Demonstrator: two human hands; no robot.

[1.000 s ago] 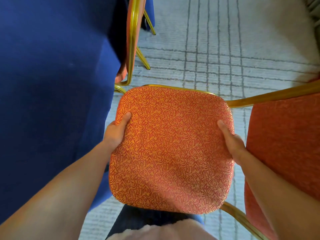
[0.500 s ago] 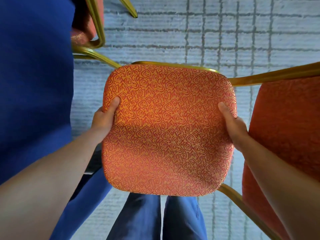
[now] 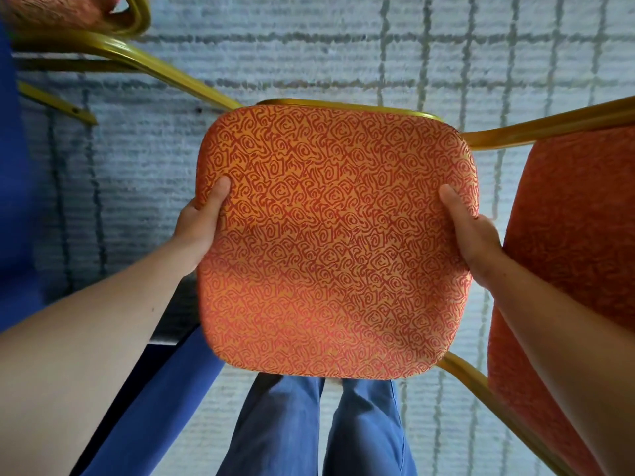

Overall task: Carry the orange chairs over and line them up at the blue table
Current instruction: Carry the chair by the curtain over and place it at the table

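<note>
pale carpet (image 3: 275, 63) with grey grid lines; blue trouser legs (image 3: 364, 427) below

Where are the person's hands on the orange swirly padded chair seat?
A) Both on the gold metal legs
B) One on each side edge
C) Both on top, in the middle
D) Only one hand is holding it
B: the left hand grips the left edge of the orange swirly padded chair seat, and the right hand grips its right edge.

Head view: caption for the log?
Left hand and right hand grip an orange chair by its sides beside the blue table.
</note>
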